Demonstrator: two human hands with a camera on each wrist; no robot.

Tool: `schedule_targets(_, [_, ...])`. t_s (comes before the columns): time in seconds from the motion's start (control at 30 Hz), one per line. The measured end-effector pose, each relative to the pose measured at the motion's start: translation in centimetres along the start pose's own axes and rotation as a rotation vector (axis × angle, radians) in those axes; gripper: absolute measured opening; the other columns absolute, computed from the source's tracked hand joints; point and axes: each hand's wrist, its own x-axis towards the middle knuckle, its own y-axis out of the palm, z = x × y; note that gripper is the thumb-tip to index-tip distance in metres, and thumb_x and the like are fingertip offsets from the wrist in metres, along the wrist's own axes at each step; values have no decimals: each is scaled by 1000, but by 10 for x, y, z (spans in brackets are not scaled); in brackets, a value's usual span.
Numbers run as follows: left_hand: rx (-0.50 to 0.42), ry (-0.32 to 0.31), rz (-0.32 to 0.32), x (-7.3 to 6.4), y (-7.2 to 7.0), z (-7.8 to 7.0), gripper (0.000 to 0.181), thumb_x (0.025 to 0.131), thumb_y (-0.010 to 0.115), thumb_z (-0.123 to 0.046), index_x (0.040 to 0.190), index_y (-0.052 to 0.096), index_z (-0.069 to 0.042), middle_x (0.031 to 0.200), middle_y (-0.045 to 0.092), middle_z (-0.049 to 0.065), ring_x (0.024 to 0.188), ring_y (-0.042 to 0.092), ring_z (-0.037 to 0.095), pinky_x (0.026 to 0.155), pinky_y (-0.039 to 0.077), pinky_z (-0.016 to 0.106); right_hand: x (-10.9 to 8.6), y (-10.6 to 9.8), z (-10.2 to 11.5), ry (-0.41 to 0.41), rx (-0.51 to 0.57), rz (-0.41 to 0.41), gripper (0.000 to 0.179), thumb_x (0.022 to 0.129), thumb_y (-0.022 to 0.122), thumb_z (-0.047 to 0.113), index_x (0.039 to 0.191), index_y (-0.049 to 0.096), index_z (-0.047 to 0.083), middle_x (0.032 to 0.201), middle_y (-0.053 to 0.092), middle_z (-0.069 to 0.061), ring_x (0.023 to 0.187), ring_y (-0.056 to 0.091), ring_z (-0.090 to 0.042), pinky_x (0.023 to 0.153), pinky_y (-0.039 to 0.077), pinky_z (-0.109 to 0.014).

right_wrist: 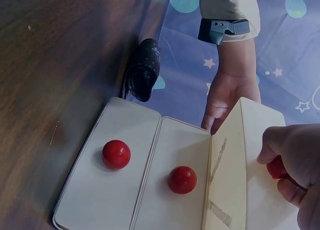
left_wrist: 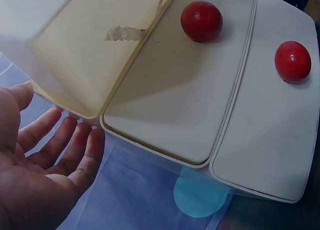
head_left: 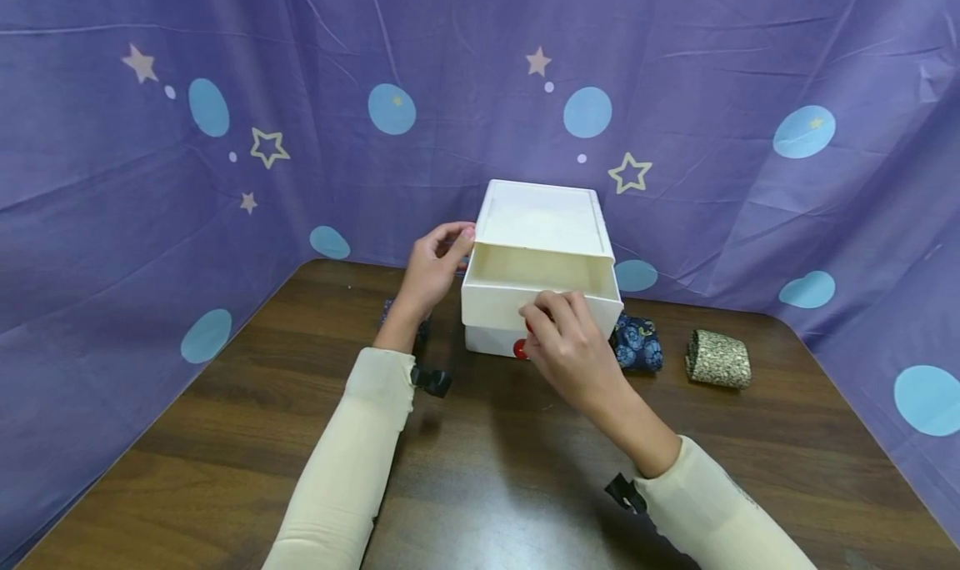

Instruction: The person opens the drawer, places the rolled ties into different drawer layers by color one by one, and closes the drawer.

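A white drawer unit [head_left: 543,216] stands against the curtain, with its top drawer [head_left: 487,305] pulled partway out and tilted slightly. My right hand [head_left: 573,349] pinches the red round knob [right_wrist: 275,168] on that drawer's front between thumb and fingers. Below it, the middle drawer with its red knob [left_wrist: 201,21] and the bottom drawer with another red knob [left_wrist: 292,62] are closed. On the unit's left side, my left hand [head_left: 437,266] rests its loosely bent fingertips at the upper edge. The pulled drawer's cream inner wall [head_left: 543,270] shows in the head view.
A blue patterned roll of cloth [head_left: 637,345] lies right beside the unit, and a gold-and-black patterned roll [head_left: 718,359] farther right. Another dark roll [right_wrist: 143,72] lies on the left, partly behind my left wrist. The purple curtain [head_left: 465,45] hangs close behind the wooden table [head_left: 247,403].
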Motion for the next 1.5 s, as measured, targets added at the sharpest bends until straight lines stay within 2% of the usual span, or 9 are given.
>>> schedule_targets(0.67, [2, -12, 1, 1, -1, 2, 40, 103, 63, -32, 131, 66, -3, 121, 68, 14, 101, 64, 20, 81, 59, 31, 0, -6, 4, -37, -32, 29, 23, 80, 73, -3, 103, 70, -3, 99, 64, -17, 86, 57, -34, 73, 57, -38])
schedule_targets(1.0, [3, -8, 6, 1, -1, 2, 41, 104, 63, -33, 131, 66, -2, 121, 67, 15, 102, 65, 21, 81, 59, 30, 0, -10, 2, -88, -33, 42, 28, 78, 79, -1, 105, 70, -3, 100, 66, -19, 86, 59, -33, 74, 59, -38])
schedule_targets(1.13, [13, -27, 16, 1, -1, 1, 42, 105, 61, -32, 134, 65, -2, 125, 66, 18, 104, 63, 22, 82, 58, 30, 0, -13, 3, -105, -45, 61, 31, 78, 82, 2, 106, 70, -3, 101, 67, -19, 87, 60, -33, 75, 60, -37])
schedule_targets(1.27, [18, -35, 19, 2, -1, 1, 42, 105, 60, -30, 136, 63, -2, 127, 65, 19, 105, 62, 22, 82, 57, 29, 0, -16, 3, -131, -66, 72, 30, 79, 79, 2, 107, 70, -4, 102, 67, -19, 88, 61, -33, 77, 59, -37])
schedule_targets(1.5, [10, -7, 11, 1, -1, 3, 43, 104, 63, -35, 132, 66, -2, 122, 67, 18, 102, 63, 22, 81, 58, 30, -1, -20, 4, -171, -72, 85, 31, 80, 77, 2, 109, 69, -4, 103, 66, -19, 89, 60, -32, 77, 59, -37])
